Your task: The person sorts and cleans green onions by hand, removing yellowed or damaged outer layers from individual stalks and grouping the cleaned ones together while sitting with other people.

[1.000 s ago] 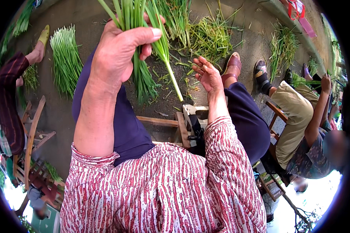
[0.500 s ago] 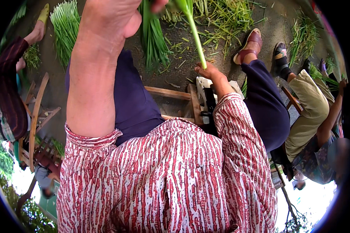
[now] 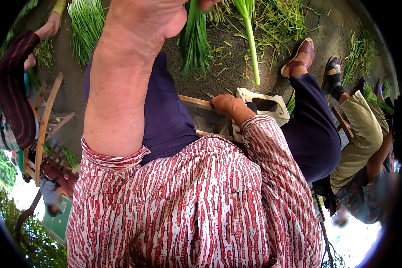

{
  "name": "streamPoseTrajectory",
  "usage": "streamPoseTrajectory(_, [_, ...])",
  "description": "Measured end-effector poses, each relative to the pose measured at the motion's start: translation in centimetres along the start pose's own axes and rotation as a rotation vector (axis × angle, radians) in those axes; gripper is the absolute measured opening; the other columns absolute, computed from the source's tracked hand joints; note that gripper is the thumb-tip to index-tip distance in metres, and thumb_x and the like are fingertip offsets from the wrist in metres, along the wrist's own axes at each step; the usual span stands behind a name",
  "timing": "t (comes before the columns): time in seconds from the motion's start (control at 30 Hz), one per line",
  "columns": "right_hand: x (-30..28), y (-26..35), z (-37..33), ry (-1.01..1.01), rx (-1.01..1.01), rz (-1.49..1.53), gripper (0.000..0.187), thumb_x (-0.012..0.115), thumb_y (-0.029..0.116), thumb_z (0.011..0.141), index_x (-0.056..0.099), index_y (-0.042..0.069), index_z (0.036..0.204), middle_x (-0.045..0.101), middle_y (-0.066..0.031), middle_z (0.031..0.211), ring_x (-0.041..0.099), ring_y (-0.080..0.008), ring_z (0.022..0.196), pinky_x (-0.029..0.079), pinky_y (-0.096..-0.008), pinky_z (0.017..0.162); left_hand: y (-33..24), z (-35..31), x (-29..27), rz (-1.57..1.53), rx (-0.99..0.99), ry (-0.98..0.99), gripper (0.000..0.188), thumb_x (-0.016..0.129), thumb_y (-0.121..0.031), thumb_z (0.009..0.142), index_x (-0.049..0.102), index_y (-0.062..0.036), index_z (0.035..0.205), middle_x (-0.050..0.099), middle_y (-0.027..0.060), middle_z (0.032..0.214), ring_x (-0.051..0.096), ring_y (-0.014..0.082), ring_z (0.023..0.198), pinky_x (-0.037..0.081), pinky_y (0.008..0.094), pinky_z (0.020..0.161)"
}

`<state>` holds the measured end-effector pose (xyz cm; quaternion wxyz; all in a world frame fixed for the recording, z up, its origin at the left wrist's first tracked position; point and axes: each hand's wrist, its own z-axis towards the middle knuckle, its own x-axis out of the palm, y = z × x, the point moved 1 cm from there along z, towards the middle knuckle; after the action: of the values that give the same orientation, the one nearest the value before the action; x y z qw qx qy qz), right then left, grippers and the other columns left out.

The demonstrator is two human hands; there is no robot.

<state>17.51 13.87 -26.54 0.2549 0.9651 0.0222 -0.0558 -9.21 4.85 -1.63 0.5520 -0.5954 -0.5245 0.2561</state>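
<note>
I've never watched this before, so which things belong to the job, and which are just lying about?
In use, it seems:
dark green leaves and pale stalk hanging by the left hand, its grip out of view
cream frame near the right hand

Lying about:
green bundle at left
loose greenery right of the stalk

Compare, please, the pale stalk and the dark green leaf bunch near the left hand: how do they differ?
The pale stalk has one thick stem; the leaf bunch is many thin leaves. The pale stalk is light green, the leaf bunch a deeper green. The pale stalk ends below in one tip, the leaf bunch in a loose fringe. Both reach the top edge of the picture.
</note>
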Motion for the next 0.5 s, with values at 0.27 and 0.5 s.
streamPoseTrajectory(0.27, [-2.0,0.0,-1.4,0.000,-0.058,0.095,0.027,0.054,0.006,0.079,0.067,0.004,0.103,0.067,-0.0127,0.105,0.064,-0.0267,0.097,0.050,-0.0366,0.080,0.2,-0.2,-0.5,-0.109,0.007,0.057,0.009,0.066,-0.002,0.077,0.065,0.0042,0.083,0.062,0.0073,0.064,0.057,0.0128,0.050,0.043,0.0225,0.047])
streamPoseTrajectory(0.5, [-7.9,-2.3,-6.9,-0.084,-0.487,1.840,0.037,0.050,-0.002,0.080,0.056,-0.001,0.116,0.059,-0.0139,0.119,0.065,-0.0227,0.094,0.051,-0.0293,0.070,-0.5,-0.2,-0.8,-0.120,0.021,-0.015,0.006,0.065,0.000,0.077,0.064,0.0025,0.082,0.062,0.0065,0.065,0.056,0.0123,0.049,0.043,0.0223,0.046])
